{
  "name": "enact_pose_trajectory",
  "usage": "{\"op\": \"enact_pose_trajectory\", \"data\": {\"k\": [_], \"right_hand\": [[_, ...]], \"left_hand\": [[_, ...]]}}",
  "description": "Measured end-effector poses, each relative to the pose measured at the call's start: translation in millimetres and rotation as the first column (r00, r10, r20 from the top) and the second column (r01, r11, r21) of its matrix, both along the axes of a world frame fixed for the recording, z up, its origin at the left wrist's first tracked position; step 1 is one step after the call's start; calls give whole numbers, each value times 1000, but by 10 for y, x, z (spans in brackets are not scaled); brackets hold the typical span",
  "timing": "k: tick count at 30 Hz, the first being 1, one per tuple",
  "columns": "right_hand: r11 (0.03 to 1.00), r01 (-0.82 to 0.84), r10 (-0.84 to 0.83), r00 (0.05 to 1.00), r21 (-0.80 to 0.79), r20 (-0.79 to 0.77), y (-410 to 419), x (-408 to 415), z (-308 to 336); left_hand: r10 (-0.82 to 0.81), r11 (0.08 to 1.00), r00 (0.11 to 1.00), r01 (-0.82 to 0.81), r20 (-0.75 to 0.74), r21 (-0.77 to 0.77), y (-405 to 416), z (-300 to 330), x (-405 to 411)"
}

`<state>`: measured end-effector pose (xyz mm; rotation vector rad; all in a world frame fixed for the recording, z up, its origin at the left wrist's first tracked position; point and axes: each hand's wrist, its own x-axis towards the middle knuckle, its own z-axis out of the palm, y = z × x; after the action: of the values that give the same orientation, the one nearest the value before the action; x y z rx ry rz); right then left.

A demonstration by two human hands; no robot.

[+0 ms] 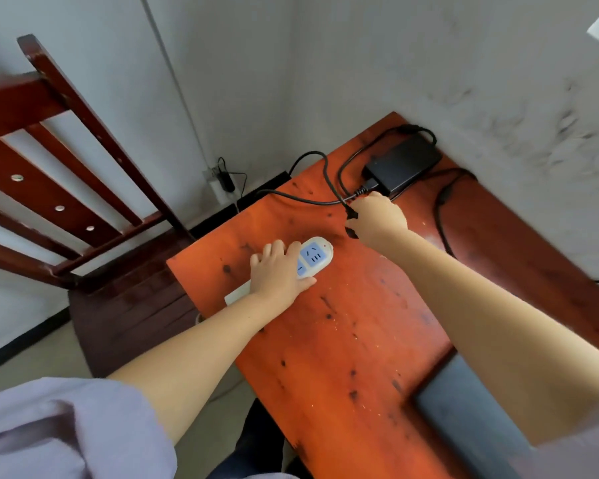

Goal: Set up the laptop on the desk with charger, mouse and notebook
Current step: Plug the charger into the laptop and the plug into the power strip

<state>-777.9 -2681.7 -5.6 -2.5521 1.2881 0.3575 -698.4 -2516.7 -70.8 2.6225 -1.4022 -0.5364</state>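
A white power strip with blue socket faces lies near the left edge of the orange wooden desk. My left hand rests flat over its near end, holding it down. My right hand is closed around the black plug of the charger cable, just right of and above the strip's far end. The black charger brick sits at the desk's far corner, its cable looping over the far edge. A grey laptop, closed, lies at the near right, partly hidden by my right forearm.
A dark red wooden chair stands left of the desk. A wall socket with a plugged adapter is low on the far wall. White walls border the desk at the back and right.
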Motion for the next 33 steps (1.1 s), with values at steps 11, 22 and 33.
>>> {"op": "enact_pose_trajectory", "data": {"k": [11,22,33], "right_hand": [[803,-60,-259,861,593,438,138,-200,-26],[911,-155,-46,882,382,469,303,-203,-97],[929,-298,167,865,219,472,363,-142,-132]], "left_hand": [[81,996,996,-83,-49,-39,68,56,-61],[94,992,992,-101,-89,-75,93,32,-35],[97,994,994,-99,-40,-37,88,62,-41]]}}
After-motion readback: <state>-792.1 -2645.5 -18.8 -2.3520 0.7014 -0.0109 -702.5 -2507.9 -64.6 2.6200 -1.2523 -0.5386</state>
